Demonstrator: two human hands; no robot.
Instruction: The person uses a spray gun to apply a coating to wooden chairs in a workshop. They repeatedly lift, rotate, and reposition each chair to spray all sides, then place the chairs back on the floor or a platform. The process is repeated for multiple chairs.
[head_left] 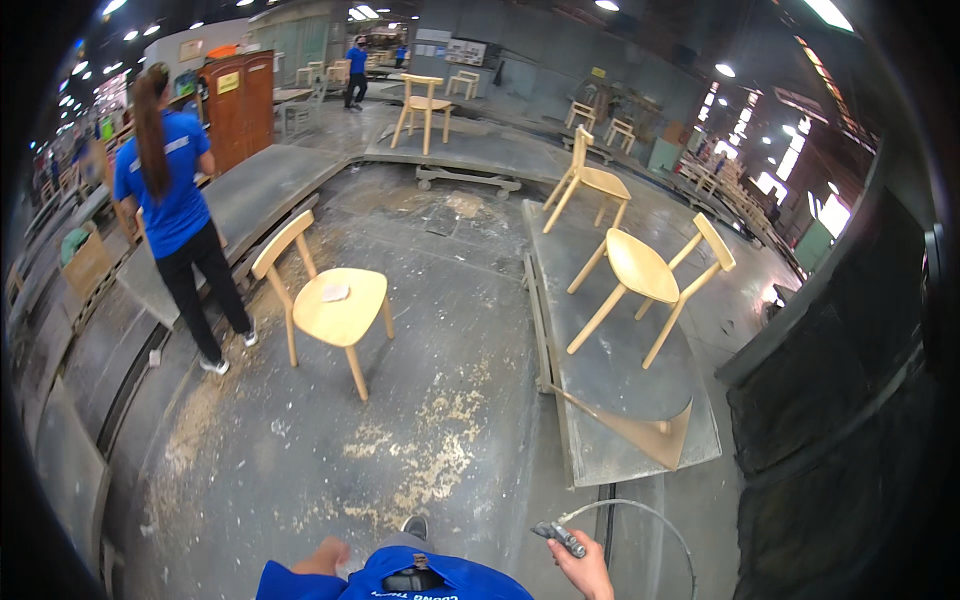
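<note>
My right hand (583,569) is at the lower edge, shut on a small grey air tool (560,537) whose thin hose (640,512) loops off to the right. My left hand (322,556) hangs low beside my blue shirt, fingers curled, holding nothing that I can see. A light wooden chair (332,305) stands on the dusty floor ahead of me, with a small pale pad (335,292) lying on its seat. It is well out of reach of both hands.
A raised grey platform (620,400) to the right carries two more wooden chairs (650,275) and a wooden piece (650,432) at its near end. A person in a blue shirt (175,210) stands left of the chair. Sawdust covers the floor. A dark wall (850,400) rises on the right.
</note>
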